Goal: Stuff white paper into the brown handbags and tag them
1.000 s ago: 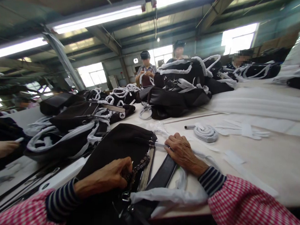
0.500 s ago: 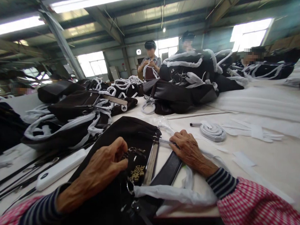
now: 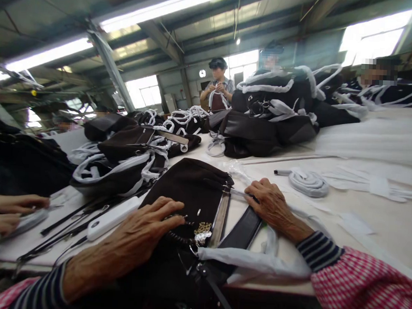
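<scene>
A black handbag (image 3: 191,181) lies before me with its zip open. My left hand (image 3: 155,223) rests over its front, fingers stretched out beside a dark metal chain and a gold-and-silver charm (image 3: 203,232). The fingers of my right hand (image 3: 270,205) are curled over the far end of the bag's black zipped edge (image 3: 242,231). White wrapping covers a handle (image 3: 252,259) joined to the bag by a metal ring. A dark strap with a metal clip (image 3: 206,273) hangs near the table's front edge.
Wrapped-handle bags are piled at left (image 3: 118,171) and behind (image 3: 261,129). A white device (image 3: 112,218) and black straps (image 3: 65,219) lie left, near another person's hands (image 3: 15,207). A coiled wrapped strap (image 3: 309,182) and white strips (image 3: 378,185) lie right.
My left hand has let go of the chain and its fingers have spread out over the bag. The charm has shifted. Turning left, the view now shows another person's hands.
</scene>
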{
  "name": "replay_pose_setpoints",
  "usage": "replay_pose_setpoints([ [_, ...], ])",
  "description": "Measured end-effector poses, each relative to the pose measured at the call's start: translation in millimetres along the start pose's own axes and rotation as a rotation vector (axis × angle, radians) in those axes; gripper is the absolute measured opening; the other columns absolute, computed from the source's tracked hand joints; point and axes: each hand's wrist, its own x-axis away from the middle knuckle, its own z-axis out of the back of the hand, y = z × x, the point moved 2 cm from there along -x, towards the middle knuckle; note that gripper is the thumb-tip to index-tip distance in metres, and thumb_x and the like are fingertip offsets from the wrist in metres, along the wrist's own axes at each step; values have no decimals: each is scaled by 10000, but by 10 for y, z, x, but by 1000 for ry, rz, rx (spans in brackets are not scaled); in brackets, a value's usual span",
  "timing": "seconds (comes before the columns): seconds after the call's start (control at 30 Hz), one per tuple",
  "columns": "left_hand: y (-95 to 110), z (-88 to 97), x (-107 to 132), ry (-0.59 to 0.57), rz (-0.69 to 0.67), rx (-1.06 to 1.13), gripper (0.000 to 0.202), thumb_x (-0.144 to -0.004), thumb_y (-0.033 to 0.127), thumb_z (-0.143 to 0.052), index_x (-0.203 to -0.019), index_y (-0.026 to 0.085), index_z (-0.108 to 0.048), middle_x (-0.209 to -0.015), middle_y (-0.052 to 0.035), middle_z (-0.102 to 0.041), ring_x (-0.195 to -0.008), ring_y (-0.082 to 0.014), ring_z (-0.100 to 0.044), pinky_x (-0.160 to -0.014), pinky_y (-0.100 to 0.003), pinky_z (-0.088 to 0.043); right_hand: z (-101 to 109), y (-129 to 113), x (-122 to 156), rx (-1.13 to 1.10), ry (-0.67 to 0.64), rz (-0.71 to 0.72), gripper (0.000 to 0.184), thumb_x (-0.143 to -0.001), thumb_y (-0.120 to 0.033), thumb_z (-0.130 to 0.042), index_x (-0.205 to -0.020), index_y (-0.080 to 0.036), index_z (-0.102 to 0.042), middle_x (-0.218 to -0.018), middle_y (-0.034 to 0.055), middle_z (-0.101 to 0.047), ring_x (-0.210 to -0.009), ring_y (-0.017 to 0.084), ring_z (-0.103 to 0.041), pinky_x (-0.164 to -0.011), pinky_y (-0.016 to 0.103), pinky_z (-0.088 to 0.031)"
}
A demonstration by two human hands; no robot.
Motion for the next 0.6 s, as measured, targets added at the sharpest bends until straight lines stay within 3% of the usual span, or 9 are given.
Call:
replay_pose_setpoints([
  [0.07,48,32,-17,-72,-102,82,628,-907,-37,-416,-1409,325,-526,-1515,-17,-507,-1413,-221,-413,-1165,-397,-370,-8,7,-3,-2,4,-4,144,-989,-261,-606,-924,-190,-712,-982,70,-687,-976,247,-521,-804,350,-319],
  [0.2,104,53,-112,-181,-87,52,399,-907,-5,-490,-1159,272,-629,-1293,-14,-626,-1216,-234,-541,-1076,-412,-394,-15,13,-4,-7,5,-5,134,-985,-265,-613,-934,-196,-715,-976,62,-687,-979,244,-522,-801,348,-321],
  [0.33,88,81,-186,-35,-115,-171,339,-845,-22,-540,-1054,235,-612,-1149,-59,-639,-1129,-286,-525,-1008,-459,-377,-4,12,0,-5,2,-11,141,-995,-268,-600,-941,-202,-713,-980,57,-685,-993,244,-524,-809,351,-317],
  [0.4,54,97,-164,21,-90,-256,283,-853,-21,-523,-971,223,-603,-1029,-70,-638,-982,-274,-539,-901,-438,-401,0,8,-1,-3,-2,-9,150,-1000,-269,-590,-943,-204,-712,-981,58,-684,-996,245,-524,-810,354,-313],
  [0.5,-34,114,-75,45,-34,-357,256,-858,-21,-501,-873,219,-591,-871,-63,-618,-797,-255,-518,-760,-414,-387,-1,2,-4,1,-8,-4,154,-1003,-269,-585,-948,-202,-712,-983,59,-683,-1000,246,-522,-813,355,-311],
  [0.6,-132,140,-15,39,-15,-415,257,-833,-15,-525,-895,221,-604,-801,-49,-603,-718,-250,-507,-704,-409,-363,-10,2,-3,1,-7,-8,145,-1000,-271,-594,-949,-203,-712,-989,55,-683,-1004,245,-521,-818,354,-312],
])
